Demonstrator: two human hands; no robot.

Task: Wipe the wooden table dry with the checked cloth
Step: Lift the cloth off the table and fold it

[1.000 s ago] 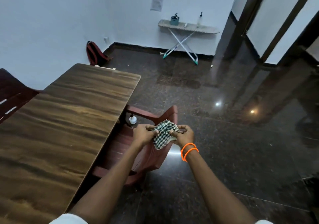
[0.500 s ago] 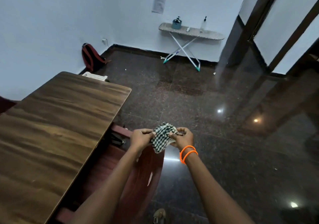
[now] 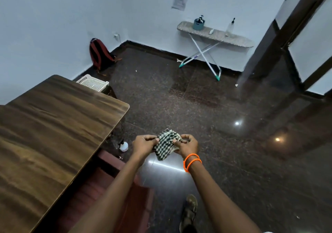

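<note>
Both the left hand (image 3: pixel 143 145) and right hand (image 3: pixel 187 145) still pinch the bunched checked cloth (image 3: pixel 166 146) over the floor, now farther right of the wooden desk (image 3: pixel 53 125).

**Both hands bunched on the checked cloth**

Both forearms reach forward, bare, to the right of the wooden table (image 3: pixel 53 134). The left hand (image 3: pixel 143 145) and right hand (image 3: pixel 187 145) face each other, fingers curled, gripping the checked cloth (image 3: pixel 166 145) between them. Two orange bands (image 3: pixel 192 161) circle the right wrist.
</note>
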